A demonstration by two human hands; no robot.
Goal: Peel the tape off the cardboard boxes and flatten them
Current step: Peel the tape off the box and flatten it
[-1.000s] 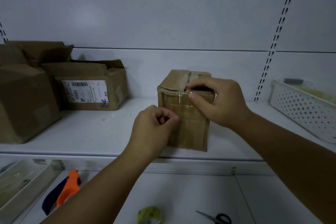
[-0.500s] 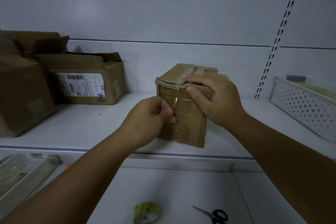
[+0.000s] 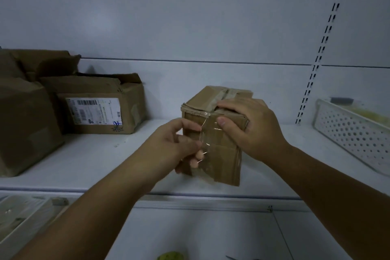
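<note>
Box (image 3: 219, 154): upright on shelf (image 3: 105, 154) | Left hand (image 3: 175, 148): fingers pinched on clear tape (image 3: 203, 141), partly lifted from front face | Right hand (image 3: 249, 126): clamped over box top edge, thumb on front

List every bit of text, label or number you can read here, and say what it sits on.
Nothing can be read.
White shipping label on the cardboard box at the left: barcode and printed lines, too small and blurred.
Blue handwritten mark at that label's lower corner: illegible.
Small cardboard box being held: no print visible.
</note>
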